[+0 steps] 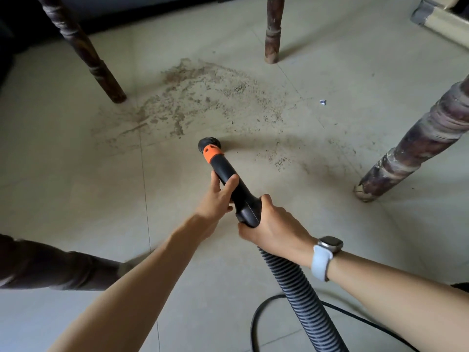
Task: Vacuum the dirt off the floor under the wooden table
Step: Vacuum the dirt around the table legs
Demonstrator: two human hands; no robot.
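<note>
Under the table, as I see it: pale tiled floor (76,199), thin grout lines.
Four dark turned wooden legs (426,138) stand around; daylight from the right, deep shadow upper left.

Open floor (76,189) between four table legs (421,146); dirt (203,97) midway

Black vacuum nozzle (223,171) with orange collar (212,153), tilted, tip at the tiled floor (76,189). Ribbed grey hose (299,293) trails behind. Brown dirt (200,97) lies scattered between four dark turned table legs (272,31).
</note>
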